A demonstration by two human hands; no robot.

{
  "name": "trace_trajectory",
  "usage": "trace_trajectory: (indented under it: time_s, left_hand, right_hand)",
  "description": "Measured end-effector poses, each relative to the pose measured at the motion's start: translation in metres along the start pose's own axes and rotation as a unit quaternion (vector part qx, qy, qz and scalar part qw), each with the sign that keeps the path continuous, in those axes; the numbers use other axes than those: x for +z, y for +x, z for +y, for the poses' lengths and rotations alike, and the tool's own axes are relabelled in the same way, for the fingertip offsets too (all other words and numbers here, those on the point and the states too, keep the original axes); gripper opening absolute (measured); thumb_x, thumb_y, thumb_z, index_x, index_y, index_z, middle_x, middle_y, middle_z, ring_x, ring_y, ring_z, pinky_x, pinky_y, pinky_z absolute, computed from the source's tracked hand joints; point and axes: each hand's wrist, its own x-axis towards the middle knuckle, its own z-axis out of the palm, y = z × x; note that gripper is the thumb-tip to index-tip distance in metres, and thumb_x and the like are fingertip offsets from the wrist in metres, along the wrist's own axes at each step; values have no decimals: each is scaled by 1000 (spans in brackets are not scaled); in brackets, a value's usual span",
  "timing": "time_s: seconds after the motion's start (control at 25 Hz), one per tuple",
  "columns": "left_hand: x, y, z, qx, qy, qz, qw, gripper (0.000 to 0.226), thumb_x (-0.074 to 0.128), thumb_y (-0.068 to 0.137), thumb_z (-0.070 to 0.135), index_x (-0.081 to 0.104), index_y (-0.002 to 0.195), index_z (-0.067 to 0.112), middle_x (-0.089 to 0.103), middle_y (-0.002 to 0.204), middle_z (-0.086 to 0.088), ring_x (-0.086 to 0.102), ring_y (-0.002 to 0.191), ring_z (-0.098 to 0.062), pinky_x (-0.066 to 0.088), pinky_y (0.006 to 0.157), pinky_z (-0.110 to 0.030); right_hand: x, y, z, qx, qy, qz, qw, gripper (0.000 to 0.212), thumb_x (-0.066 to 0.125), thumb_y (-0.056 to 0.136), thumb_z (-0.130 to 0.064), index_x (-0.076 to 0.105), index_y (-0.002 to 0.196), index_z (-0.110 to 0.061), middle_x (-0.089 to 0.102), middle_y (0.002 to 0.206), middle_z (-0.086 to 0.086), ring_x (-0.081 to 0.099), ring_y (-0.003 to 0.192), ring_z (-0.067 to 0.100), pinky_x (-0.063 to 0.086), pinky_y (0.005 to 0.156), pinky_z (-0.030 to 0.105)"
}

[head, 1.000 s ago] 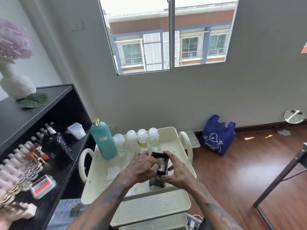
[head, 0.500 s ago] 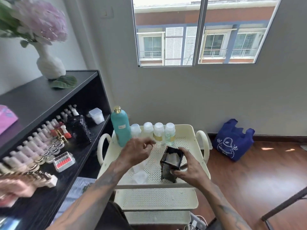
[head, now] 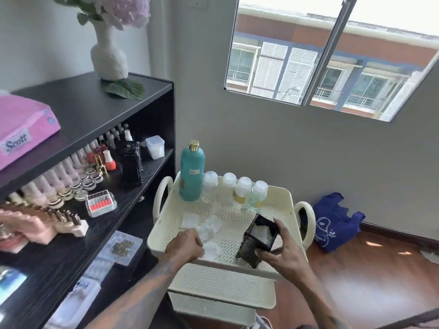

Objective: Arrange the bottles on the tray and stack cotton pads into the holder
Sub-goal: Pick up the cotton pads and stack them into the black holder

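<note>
A cream perforated tray (head: 280,198) tops a small cart. Along its back edge stand a tall teal bottle (head: 192,173) with a gold cap and several small clear bottles (head: 235,191) in a row. Loose white cotton pads (head: 202,225) lie on the tray's left half. My left hand (head: 184,244) rests on the nearest pads, fingers curled down over one. My right hand (head: 282,248) grips a dark square holder (head: 257,236), tilted, with white pads showing inside its open top.
A black shelf unit (head: 95,108) stands to the left, crowded with nail polish bottles, jars and a clear box. A pink tissue box (head: 23,129) and a white vase (head: 108,51) sit on top. A blue bag (head: 335,222) lies on the wooden floor.
My left hand has left the holder and dropped down-left onto the loose pads. My right hand keeps hold of the holder. The view has swung left.
</note>
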Motion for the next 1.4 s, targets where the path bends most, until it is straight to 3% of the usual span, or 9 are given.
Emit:
trace_trajectory:
  time_s: [0.16, 0.32, 0.48, 0.56, 0.72, 0.88, 1.04, 1.24, 1.4]
  left_hand:
    - [-6, 5, -11, 42, -53, 5, 998, 9, 69, 79, 14, 67, 80, 22, 69, 88, 6, 65, 80, -11, 53, 69, -27]
    - [-19, 8, -33, 102, -101, 43, 989, 13, 68, 82, 13, 63, 79, 24, 66, 81, 11, 62, 76, -5, 42, 60, -8]
    - [-22, 8, -55, 177, -69, 84, 978, 8, 64, 85, 12, 61, 80, 18, 61, 89, 5, 57, 89, -11, 46, 72, -18]
    - [-19, 7, -55, 201, -75, 111, 970, 11, 63, 85, 11, 57, 79, 17, 56, 91, 1, 54, 88, -11, 46, 75, -26]
    - [-14, 8, -50, 198, -87, 95, 972, 11, 55, 88, 13, 47, 82, 17, 57, 76, 1, 54, 66, -13, 42, 53, -26]
    - [-12, 11, -48, 196, -112, 115, 967, 7, 46, 92, 12, 43, 89, 17, 54, 72, 3, 53, 60, -10, 34, 46, -18]
    - [-15, 13, -48, 183, -139, 132, 964, 6, 47, 90, 11, 49, 89, 16, 56, 87, 0, 56, 77, -14, 39, 60, -19]
    - [-19, 13, -50, 133, -201, 113, 964, 12, 51, 92, 22, 49, 80, 17, 59, 74, -3, 53, 65, -8, 40, 52, -20]
    - [-22, 12, -51, 139, -194, 112, 965, 19, 49, 88, 10, 44, 74, 21, 51, 65, 5, 48, 56, -5, 37, 44, -15]
  right_hand:
    - [1, -3, -3, -1, -4, -1, 1000, 105, 86, 70, -31, 20, 151, -38, 49, 140, -8, 72, 82, 19, 57, 79, 33]
    - [0, -5, -6, 29, -17, -11, 999, 107, 86, 70, -34, 17, 152, -39, 49, 141, -9, 73, 70, 13, 54, 73, 29]
    - [-1, -11, -18, 54, -51, -6, 997, 106, 85, 70, -35, 17, 151, -40, 54, 136, -7, 71, 67, 5, 50, 69, 24]
    - [-3, -17, -30, 65, -97, -8, 993, 107, 83, 72, -38, 13, 153, -36, 53, 140, 0, 71, 80, 10, 51, 74, 28]
    - [-7, -36, -61, 33, -220, 28, 975, 106, 71, 79, -52, -4, 153, -40, 22, 160, -2, 53, 126, 24, 49, 97, 43]
    - [11, -46, -109, -136, -178, 146, 964, 67, 61, 84, -47, 34, 145, -37, 40, 143, -13, 55, 107, 5, 46, 82, 29]
    - [54, -36, -119, -182, -195, 51, 962, 32, 62, 90, -40, 59, 121, -35, 46, 133, -19, 58, 83, 2, 46, 70, 11]
    - [104, 0, -85, -94, -194, -72, 974, 30, 55, 96, -33, 60, 124, -26, 48, 132, -12, 57, 99, 2, 51, 91, 25]
    - [132, 38, -76, -23, -206, -91, 974, 41, 55, 95, -30, 51, 135, -20, 49, 134, -2, 60, 99, 13, 51, 89, 31]
